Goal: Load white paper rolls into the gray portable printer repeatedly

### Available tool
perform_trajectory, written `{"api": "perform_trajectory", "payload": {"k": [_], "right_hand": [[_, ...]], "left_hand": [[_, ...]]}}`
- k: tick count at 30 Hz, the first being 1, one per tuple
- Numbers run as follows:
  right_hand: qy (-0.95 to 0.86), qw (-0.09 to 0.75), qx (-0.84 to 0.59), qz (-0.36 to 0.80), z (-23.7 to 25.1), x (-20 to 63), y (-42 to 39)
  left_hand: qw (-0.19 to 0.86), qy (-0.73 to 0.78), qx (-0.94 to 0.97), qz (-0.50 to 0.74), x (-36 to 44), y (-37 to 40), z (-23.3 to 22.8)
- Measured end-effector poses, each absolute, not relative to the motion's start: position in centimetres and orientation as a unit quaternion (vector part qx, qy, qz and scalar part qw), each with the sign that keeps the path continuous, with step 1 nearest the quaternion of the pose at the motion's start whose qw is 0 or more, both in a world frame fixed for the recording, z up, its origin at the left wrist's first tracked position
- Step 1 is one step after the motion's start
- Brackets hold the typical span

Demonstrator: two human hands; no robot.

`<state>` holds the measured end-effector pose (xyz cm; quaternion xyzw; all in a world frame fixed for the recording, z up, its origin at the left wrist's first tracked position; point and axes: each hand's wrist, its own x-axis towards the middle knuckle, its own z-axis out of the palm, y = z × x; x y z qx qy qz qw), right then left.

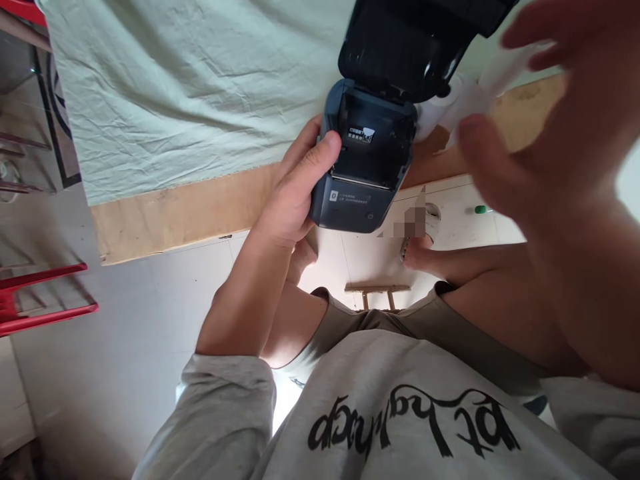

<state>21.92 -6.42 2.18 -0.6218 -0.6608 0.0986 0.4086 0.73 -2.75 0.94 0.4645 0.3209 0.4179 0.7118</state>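
My left hand (pixel 295 193) grips a dark grey label printer (pixel 367 153) by its left side, thumb on the top edge. The printer's black lid (pixel 400 40) stands open, and the paper bay shows a small sticker. A white paper roll (pixel 450 107) sits just right of the open bay, with a strip running up to the right. My right hand (pixel 545 147), blurred and close to the camera, has its thumb and fingers around that strip.
A table with a crumpled pale green cloth (pixel 190 87) and a bare wooden edge (pixel 180 213) lies ahead. At the left is a red frame (pixel 45 300). On the tiled floor are a small wooden stool (pixel 376 291) and a green object (pixel 480 209).
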Motion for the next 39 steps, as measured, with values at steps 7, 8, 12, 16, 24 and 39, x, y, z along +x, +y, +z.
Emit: {"api": "perform_trajectory", "payload": {"k": [7, 8, 12, 16, 24, 39], "right_hand": [[-0.691, 0.289, -0.661, 0.041, 1.9, 19.6, -5.4], [-0.694, 0.294, -0.656, 0.039, 1.8, 19.7, -5.2], [-0.716, 0.308, -0.625, 0.046, 1.6, 20.2, -4.7], [-0.700, 0.228, -0.677, 0.025, 1.2, 20.2, -4.0], [-0.693, 0.260, -0.669, 0.068, 0.6, 21.0, -4.1], [-0.678, 0.363, -0.619, 0.162, -0.3, 20.8, -4.9]], "left_hand": [[0.718, 0.342, 0.443, 0.415, 0.8, -2.8, 0.7], [0.717, 0.341, 0.441, 0.419, 0.8, -2.8, 0.7], [0.720, 0.332, 0.443, 0.419, 0.8, -2.8, 0.8], [0.716, 0.353, 0.456, 0.394, 1.0, -2.9, 1.0], [0.705, 0.358, 0.462, 0.401, 1.2, -2.9, 0.7], [0.691, 0.368, 0.451, 0.428, 1.4, -3.2, 1.1]]}}
